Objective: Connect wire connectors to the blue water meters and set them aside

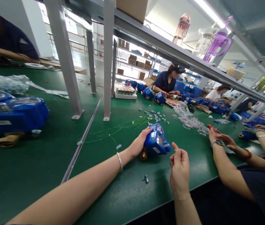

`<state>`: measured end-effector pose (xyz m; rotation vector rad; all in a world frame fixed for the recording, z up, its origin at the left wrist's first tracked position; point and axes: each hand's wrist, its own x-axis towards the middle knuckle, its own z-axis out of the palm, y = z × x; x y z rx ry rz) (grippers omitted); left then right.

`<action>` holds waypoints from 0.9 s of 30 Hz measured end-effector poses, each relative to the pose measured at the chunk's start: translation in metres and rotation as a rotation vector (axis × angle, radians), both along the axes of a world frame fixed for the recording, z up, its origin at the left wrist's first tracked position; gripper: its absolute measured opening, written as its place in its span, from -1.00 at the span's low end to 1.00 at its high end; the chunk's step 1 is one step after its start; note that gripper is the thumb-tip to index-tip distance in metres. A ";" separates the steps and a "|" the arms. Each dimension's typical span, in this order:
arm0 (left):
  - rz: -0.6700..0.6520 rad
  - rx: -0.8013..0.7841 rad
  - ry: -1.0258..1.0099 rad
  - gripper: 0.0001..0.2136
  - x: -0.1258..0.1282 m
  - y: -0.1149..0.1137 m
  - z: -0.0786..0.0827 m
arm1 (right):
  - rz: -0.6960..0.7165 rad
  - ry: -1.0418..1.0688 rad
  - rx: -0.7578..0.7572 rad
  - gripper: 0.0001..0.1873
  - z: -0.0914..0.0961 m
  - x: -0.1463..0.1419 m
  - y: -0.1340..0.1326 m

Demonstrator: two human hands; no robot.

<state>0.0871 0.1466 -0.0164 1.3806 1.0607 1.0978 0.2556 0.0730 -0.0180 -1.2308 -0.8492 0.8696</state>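
My left hand (pixel 139 144) grips a blue water meter (pixel 157 141) that rests on the green table (pixel 52 162), brass fitting at its lower left. My right hand (pixel 179 167) hovers just right of the meter, fingers pinched on something I cannot make out. A small metal part (pixel 146 178) lies on the table in front of the meter. Thin green wires (pixel 123 126) and several small clips (pixel 157 116) lie behind it.
More blue meters (pixel 10 114) sit at the left. Grey shelf posts (pixel 107 62) stand mid-table. A neighbour's arms (pixel 228 153) work close on my right. Clear plastic bags (pixel 188 118) lie beyond. Other people sit further along. Water bottles (pixel 218 40) stand on the overhead shelf.
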 end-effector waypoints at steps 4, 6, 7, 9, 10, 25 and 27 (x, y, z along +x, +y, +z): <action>-0.026 -0.120 -0.138 -0.41 0.002 -0.033 -0.001 | 0.021 0.028 -0.001 -0.63 -0.006 0.001 0.014; -0.071 -0.158 -0.198 -0.39 0.004 -0.057 -0.001 | 0.009 0.038 0.011 -0.65 -0.009 0.005 0.014; -0.114 -0.188 -0.247 -0.37 0.005 -0.070 -0.002 | 0.011 0.040 0.014 -0.66 -0.010 0.008 0.013; -0.244 -0.284 -0.391 -0.36 0.007 -0.094 -0.006 | 0.031 0.038 0.009 -0.66 -0.010 0.014 0.013; -0.289 -0.324 -0.470 -0.36 0.008 -0.103 -0.008 | 0.043 0.031 0.002 -0.66 -0.010 0.016 0.014; -0.299 -0.313 -0.006 -0.70 0.004 -0.105 0.010 | 0.044 -1.110 0.199 -0.89 0.039 0.046 -0.059; -0.325 -0.321 -0.013 -0.69 0.007 -0.103 0.011 | 0.065 -1.203 0.239 -0.90 0.043 0.043 -0.061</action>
